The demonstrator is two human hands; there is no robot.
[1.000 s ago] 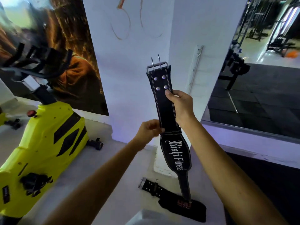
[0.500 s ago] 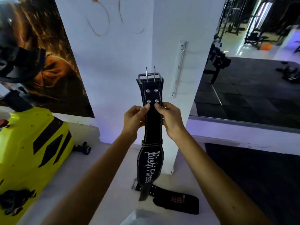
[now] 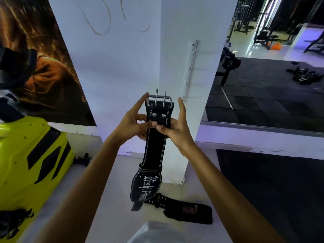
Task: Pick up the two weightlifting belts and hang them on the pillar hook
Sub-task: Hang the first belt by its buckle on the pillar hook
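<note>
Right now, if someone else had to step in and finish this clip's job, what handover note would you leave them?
Left hand and right hand: both pinch the first belt just below its buckle, holding it upright in front of the pillar; the tail hangs free.
Second belt: flat on the floor at the pillar's base, untouched.
Hook rail: on the pillar's right face, up and right of the buckle, nothing on it.
Done: first belt picked up.
Left: hang it by the buckle, then fetch and hang the second belt.
</note>
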